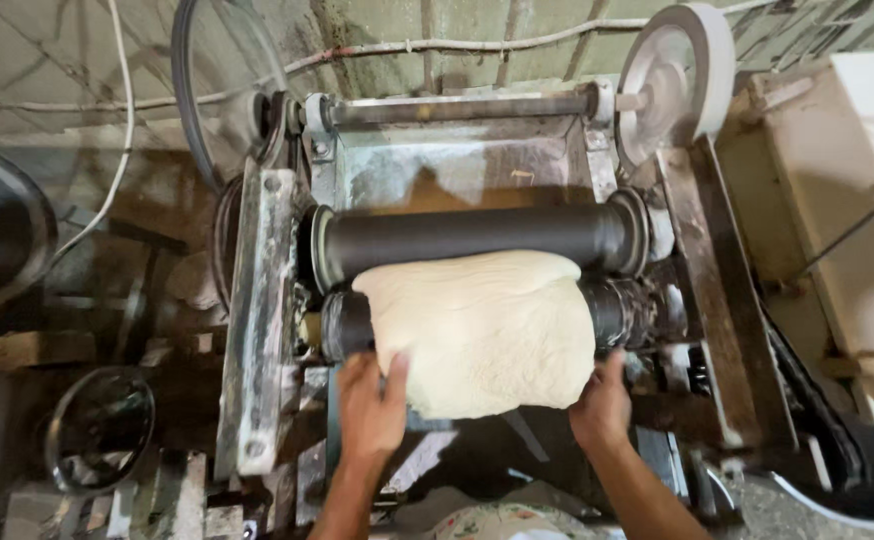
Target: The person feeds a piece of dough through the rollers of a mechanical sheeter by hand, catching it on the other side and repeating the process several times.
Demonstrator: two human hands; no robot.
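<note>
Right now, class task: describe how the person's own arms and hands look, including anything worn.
Both forearms are bare, with no sleeves in view. The left hand and right hand wear no gloves, rings or wristbands that can be seen. A patterned garment shows at the bottom edge.

Metal roller machine (477, 160) fills centre frame, flour-dusted frame plates left and right. Two dark horizontal rollers: upper roller (467, 238) centre, lower roller (617, 312) just below it. Pale dough sheet (482, 330) lies draped over the lower roller, its top edge at the gap between the rollers, hanging toward bottom centre.
</note>
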